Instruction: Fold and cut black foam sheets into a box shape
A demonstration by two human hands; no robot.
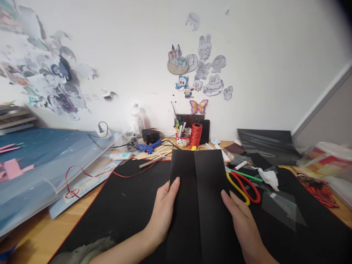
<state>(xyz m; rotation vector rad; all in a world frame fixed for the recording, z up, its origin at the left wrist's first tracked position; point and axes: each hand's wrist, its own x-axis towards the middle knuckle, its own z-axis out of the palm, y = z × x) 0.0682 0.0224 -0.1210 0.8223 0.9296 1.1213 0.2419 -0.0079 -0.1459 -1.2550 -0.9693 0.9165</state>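
Note:
A black sheet of card (211,190) with a lengthwise crease or seam down its middle is held up above the black mat (121,198). My left hand (163,209) grips its left edge, thumb on the front face. At the right edge, my right hand (243,220) holds it the same way, with the thumb on or beside the edge. The fingers behind the card are mostly hidden. Just right of the card lie scissors (255,190) with red and yellow handles, next to a green stick (247,175).
Behind the card are a blue glue gun (150,147), wooden sticks (162,150), a pen cup (182,140) and a red thread spool (195,135). White crumpled tissue (269,178) and clear plastic (284,211) lie right. Blue board (55,146) is left.

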